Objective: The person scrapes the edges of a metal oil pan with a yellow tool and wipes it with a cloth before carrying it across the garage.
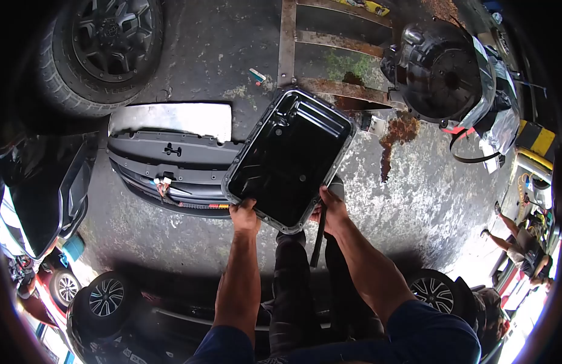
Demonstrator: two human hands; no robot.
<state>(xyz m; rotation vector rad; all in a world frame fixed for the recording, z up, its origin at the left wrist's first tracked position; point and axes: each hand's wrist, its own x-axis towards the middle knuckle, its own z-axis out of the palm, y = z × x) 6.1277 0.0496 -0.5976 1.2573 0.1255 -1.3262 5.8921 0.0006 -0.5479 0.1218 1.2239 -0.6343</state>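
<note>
A black oil pan (pixel 287 161) with a bare metal flange and bolt holes around its rim is held tilted in front of me, its hollow side facing up. My left hand (pixel 246 217) is closed on its lower left edge, thumb over the rim. At the lower right edge, my right hand (pixel 334 211) grips the pan as well, with its fingers partly hidden underneath. A thin dark strip (pixel 318 241) hangs below my right hand; I cannot make out what it is or whether the hand holds it.
A dark bumper-like car part (pixel 172 161) lies on the floor at left, below a large wheel (pixel 111 36). Rusty metal rails (pixel 345 91) and a transmission housing (pixel 442 76) stand at upper right. A car (pixel 178 327) is close behind me. Another person (pixel 527 249) is at far right.
</note>
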